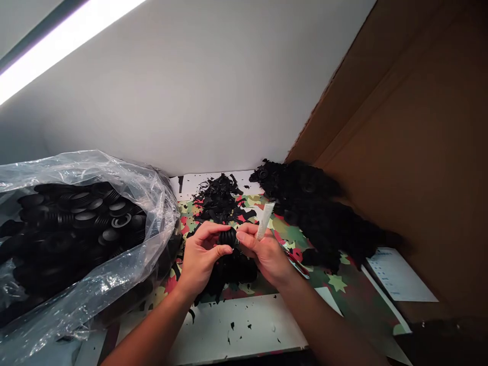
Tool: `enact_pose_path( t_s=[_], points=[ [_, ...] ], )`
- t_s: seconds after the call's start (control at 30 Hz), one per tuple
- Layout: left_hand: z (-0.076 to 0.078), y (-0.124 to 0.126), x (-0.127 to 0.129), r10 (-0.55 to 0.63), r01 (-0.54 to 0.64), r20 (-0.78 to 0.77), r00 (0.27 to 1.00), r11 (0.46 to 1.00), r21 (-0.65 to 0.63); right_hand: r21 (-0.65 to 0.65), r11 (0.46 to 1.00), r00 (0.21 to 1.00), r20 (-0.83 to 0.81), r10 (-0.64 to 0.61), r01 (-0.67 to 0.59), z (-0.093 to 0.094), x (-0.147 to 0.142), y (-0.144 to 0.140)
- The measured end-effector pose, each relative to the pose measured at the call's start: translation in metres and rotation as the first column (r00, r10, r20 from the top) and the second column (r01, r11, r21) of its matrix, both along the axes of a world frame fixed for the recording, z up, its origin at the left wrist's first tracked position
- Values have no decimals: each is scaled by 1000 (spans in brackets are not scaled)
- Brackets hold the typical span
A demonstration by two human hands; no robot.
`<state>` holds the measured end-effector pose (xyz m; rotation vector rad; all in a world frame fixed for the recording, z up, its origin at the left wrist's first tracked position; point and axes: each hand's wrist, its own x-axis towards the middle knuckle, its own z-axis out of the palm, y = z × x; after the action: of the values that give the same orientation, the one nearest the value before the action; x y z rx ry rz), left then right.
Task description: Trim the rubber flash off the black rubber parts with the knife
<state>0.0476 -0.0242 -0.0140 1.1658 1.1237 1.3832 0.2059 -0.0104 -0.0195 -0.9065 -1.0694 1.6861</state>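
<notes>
While both hands meet over the camouflage-print mat (pixel 290 236), the left hand (pixel 200 254) pinches a ribbed black rubber part (pixel 227 237) and the right hand (pixel 267 254) steadies it, also gripping a pale handled tool (pixel 264 221). Trimming flash looks under way; next comes a careful cut along the rim. Beyond the fingers lie black scraps (pixel 219 198); left, a plastic bag (pixel 114 213) of parts; the paper sheet (pixel 396 274) to the right is unreadable.

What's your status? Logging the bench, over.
Left hand and right hand both pinch one black ribbed part. Right also holds a white tool. Black scraps just behind; bagged parts at left.
</notes>
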Motion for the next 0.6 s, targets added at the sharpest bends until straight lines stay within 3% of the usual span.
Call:
enact_pose_path(
  t_s=[0.17, 0.27, 0.37, 0.43, 0.53, 0.6],
  points=[
    [-3, 1, -1, -22, 22, 1, 1000, 999, -38, -1, 1000, 999, -36, -4, 4, -2, -2, 1],
    [-6, 2, -1, -56, 75, 128, 990, 987, -145, 55, 994, 996, -2, -94, 94, -9, -2, 3],
    [-7, 3, -3, -96, 188, 361, 928, 956, -227, 171, 964, 967, 118, -224, 203, -17, 2, 8],
    [-8, 4, -4, -101, 233, 448, 888, 940, -249, 316, 913, 918, 214, -333, 258, -21, 7, 14],
    [-9, 5, -7, -92, 252, 479, 873, 926, -282, 505, 831, 851, 306, -426, 234, -24, 18, 21],
    [-9, 5, -8, -99, 257, 468, 878, 923, -288, 498, 846, 840, 363, -403, 190, -23, 24, 23]
  ],
)
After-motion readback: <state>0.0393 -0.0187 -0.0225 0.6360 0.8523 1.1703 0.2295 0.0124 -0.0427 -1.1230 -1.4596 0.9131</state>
